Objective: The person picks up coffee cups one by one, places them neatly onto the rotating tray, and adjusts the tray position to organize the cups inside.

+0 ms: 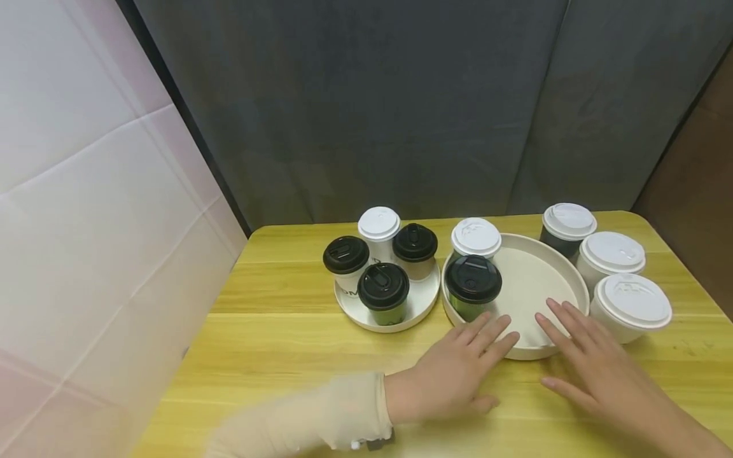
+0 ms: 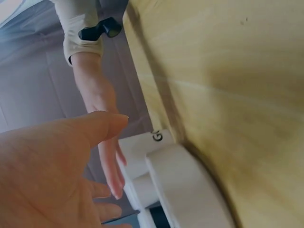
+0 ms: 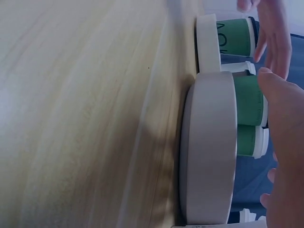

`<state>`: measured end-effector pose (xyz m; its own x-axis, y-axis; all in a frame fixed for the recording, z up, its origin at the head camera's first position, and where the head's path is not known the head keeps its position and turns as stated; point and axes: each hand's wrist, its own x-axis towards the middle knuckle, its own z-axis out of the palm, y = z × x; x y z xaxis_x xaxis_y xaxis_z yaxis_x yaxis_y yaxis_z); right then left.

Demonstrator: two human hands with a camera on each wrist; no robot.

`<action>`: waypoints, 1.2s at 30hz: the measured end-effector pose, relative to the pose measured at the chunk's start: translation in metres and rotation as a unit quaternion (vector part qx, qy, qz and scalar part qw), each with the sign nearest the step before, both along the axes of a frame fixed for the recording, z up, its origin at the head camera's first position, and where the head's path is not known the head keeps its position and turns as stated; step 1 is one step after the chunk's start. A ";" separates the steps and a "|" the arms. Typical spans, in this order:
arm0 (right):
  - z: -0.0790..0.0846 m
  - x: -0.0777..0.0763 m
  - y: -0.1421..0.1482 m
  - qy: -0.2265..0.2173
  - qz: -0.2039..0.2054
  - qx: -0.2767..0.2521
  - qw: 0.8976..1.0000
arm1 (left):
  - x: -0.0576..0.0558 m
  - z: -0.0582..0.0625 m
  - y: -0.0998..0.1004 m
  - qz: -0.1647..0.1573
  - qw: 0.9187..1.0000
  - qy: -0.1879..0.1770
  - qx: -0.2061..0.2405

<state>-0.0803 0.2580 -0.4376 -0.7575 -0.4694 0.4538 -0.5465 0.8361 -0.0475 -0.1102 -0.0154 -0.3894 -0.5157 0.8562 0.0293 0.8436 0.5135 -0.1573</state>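
My left hand (image 1: 449, 372) is held over the front left rim of a large cream round tray (image 1: 529, 280), fingers spread and holding nothing. Over the tray's front right rim hovers my right hand (image 1: 604, 375), also spread and bare. A green paper cup with a black lid (image 1: 474, 286) stands in the tray's left part, just beyond the left fingertips. Behind it is another green cup, with a white lid (image 1: 476, 237). The right hand is nearest a white cup with a white lid (image 1: 630, 305), on the table right of the tray.
Left of the tray, a smaller white plate (image 1: 420, 299) carries several lidded cups, including a green one with a black lid (image 1: 383, 292). Two more white-lidded cups, one dark (image 1: 567, 229) and one white (image 1: 611, 254), stand along the tray's right side. A grey partition (image 1: 366, 108) rises behind the table.
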 end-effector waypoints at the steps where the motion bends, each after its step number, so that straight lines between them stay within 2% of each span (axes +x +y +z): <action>1: -0.001 0.001 0.000 -0.001 -0.004 0.005 1.000 | 0.001 -0.003 0.002 0.003 1.000 -0.004 -0.003; 8: -0.008 0.002 0.001 -0.003 -0.011 0.018 1.000 | 0.008 -0.021 0.010 0.032 0.999 -0.017 -0.030; 15: -0.009 0.003 0.002 -0.010 -0.019 0.028 0.999 | 0.011 -0.032 0.011 0.048 0.997 -0.025 -0.048; 28: -0.011 0.002 0.003 -0.013 -0.019 0.038 0.999 | 0.012 -0.039 0.009 0.060 0.996 -0.017 -0.059; 36: -0.010 0.003 0.002 -0.016 -0.018 0.035 0.999 | 0.008 -0.042 0.003 0.089 0.994 -0.020 -0.064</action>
